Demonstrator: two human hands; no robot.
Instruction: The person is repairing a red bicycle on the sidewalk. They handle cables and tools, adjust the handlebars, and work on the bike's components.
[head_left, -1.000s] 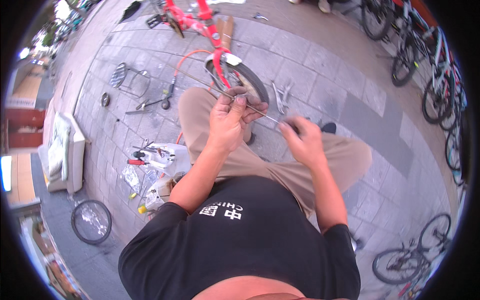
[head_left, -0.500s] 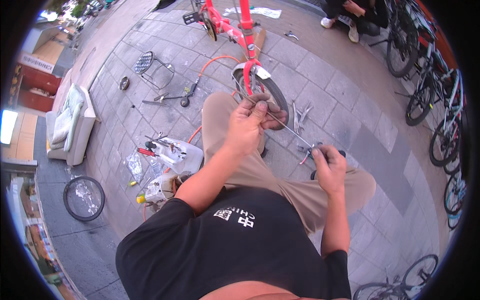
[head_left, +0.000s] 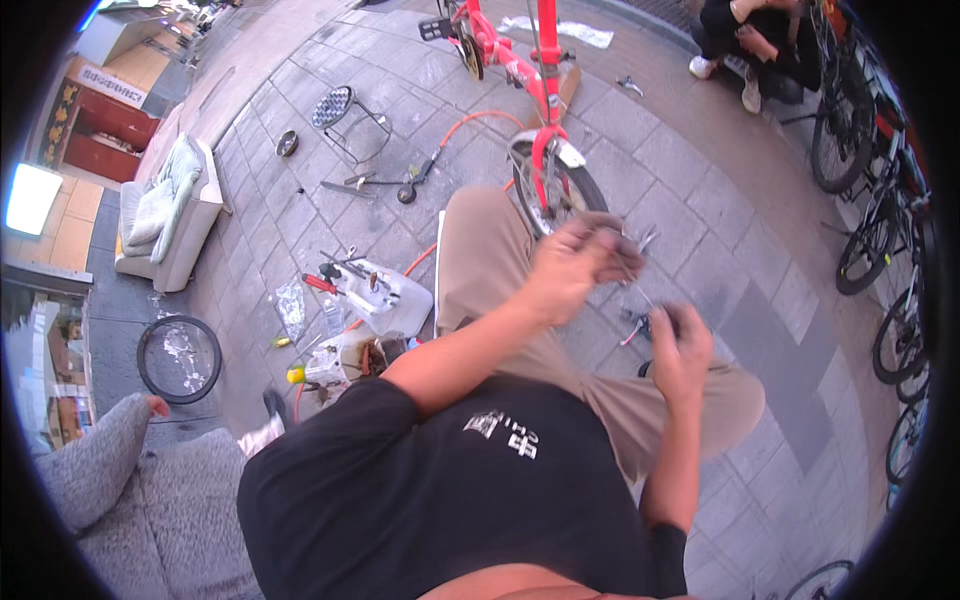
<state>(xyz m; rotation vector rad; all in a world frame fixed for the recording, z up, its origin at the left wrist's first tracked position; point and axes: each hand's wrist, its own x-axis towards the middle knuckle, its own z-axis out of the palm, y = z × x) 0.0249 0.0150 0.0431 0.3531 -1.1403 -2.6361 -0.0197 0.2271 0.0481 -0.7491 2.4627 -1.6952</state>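
My left hand (head_left: 585, 260) has its fingers closed round a thin metal cable (head_left: 644, 295), its fingertips blurred by motion. My right hand (head_left: 682, 348) pinches the lower part of the same cable to the right. Beyond my hands stands a pink bicycle (head_left: 545, 85) with its front wheel (head_left: 535, 195) near my left fingers. A pliers-like tool with coloured handles (head_left: 629, 337) lies on the paving just left of my right hand, partly hidden. My legs (head_left: 480, 230) are spread beneath my arms.
A white tool tray (head_left: 398, 312), orange hose (head_left: 470, 117), stool (head_left: 332, 106) and loose tyre (head_left: 145, 358) lie left, before a worn armchair (head_left: 183, 245). A person in grey (head_left: 180, 500) is at lower left, another (head_left: 760, 60) crouches upper right beside parked bicycles (head_left: 870, 250).
The view has shifted, so the scene sits further right. My hands have come somewhat closer together along the cable. A person in grey has come into view at lower left.
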